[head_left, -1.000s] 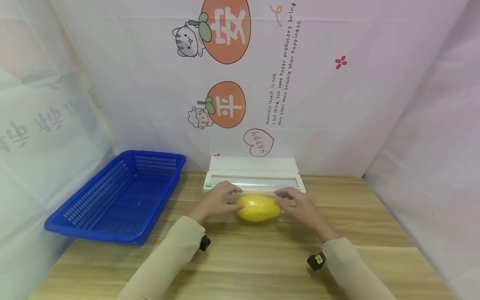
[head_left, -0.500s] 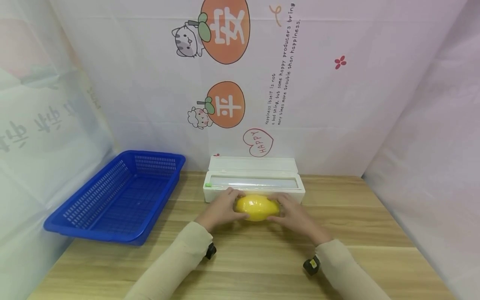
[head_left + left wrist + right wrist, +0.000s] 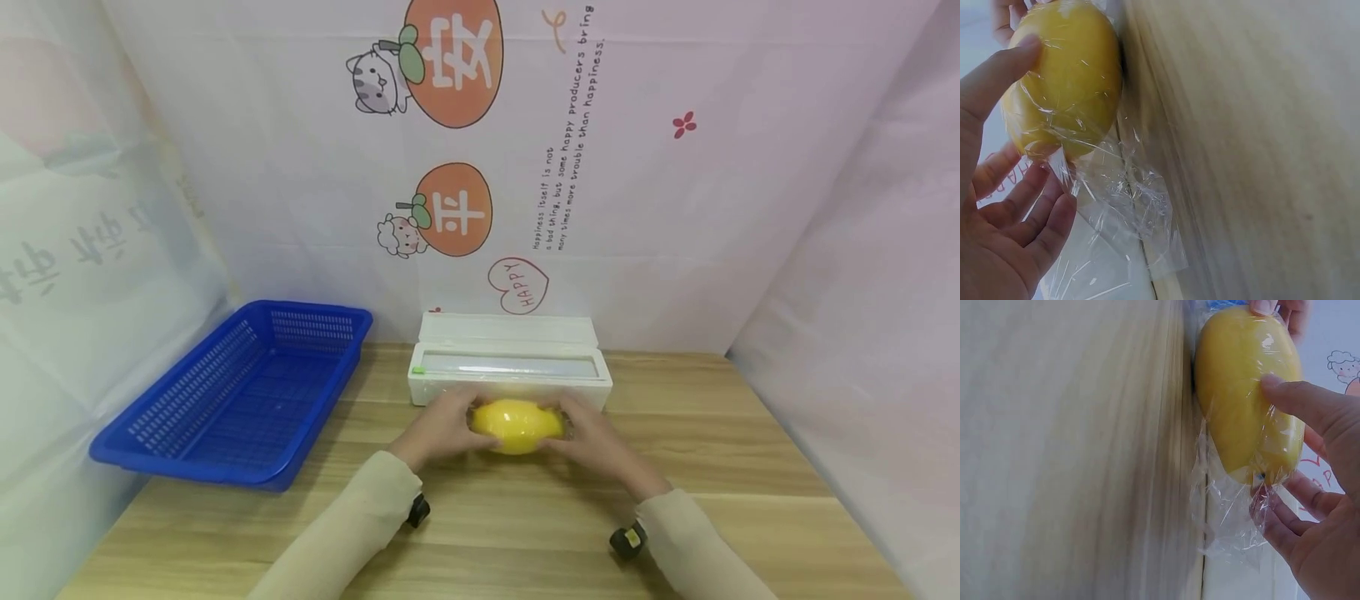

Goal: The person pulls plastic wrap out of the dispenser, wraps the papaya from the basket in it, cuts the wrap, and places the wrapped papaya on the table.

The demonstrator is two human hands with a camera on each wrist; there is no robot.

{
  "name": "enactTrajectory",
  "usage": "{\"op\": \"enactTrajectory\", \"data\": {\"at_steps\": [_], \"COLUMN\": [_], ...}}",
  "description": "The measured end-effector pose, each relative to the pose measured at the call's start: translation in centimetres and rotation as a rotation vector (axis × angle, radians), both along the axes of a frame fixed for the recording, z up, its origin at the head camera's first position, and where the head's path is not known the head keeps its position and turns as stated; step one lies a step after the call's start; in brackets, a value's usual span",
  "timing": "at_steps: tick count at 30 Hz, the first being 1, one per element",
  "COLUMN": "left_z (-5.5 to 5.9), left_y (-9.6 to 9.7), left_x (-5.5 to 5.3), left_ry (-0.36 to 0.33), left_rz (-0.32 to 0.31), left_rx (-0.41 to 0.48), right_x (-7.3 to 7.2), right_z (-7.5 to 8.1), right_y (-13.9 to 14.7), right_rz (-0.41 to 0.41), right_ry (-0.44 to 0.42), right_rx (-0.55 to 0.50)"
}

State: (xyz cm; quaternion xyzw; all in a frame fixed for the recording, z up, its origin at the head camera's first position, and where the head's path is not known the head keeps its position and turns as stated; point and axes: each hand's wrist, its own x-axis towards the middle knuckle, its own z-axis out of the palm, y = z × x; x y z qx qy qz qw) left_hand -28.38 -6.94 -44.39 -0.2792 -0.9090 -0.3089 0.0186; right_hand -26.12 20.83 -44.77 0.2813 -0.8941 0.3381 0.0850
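Between the two hands is a yellow mango (image 3: 517,427) wrapped in clear cling film. The left hand (image 3: 444,427) grips one end, its thumb on the near side and its fingers curled behind and beneath. Gripping the opposite end, the right hand (image 3: 594,433) mirrors that hold. Loose, crinkled cling film (image 3: 1132,209) trails from the mango's end near the left fingers. More film (image 3: 1225,515) hangs by the right fingers. Just behind the mango stands a white cling film box (image 3: 517,393), its lid (image 3: 510,330) raised.
On the left of the wooden table (image 3: 510,525) sits a blue plastic basket (image 3: 258,477) with slotted sides. A printed white cloth (image 3: 637,208) covers the back, and pale cloth hangs at both sides.
Both hands have closed in from loose poses at the mango's ends to a firm hold. In the last half second the mango has shifted slightly toward the person, away from the box.
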Motion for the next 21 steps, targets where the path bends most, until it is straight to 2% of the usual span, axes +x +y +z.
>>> {"op": "enactTrajectory", "data": {"at_steps": [5,12,21], "left_z": [0.2,0.1,0.1], "left_y": [0.0,0.5,0.7], "left_x": [0.7,1.2,1.6], "left_ry": [0.010,0.039,-0.004], "left_rz": [0.002,0.009,0.036], "left_rx": [-0.002,0.051,0.054], "right_x": [0.5,0.6,0.8], "right_z": [0.4,0.6,1.4], "right_y": [0.0,0.1,0.2], "right_rz": [-0.001,-0.004,0.007], "right_ry": [-0.024,-0.047,-0.101], "right_rx": [0.012,0.012,0.018]}}
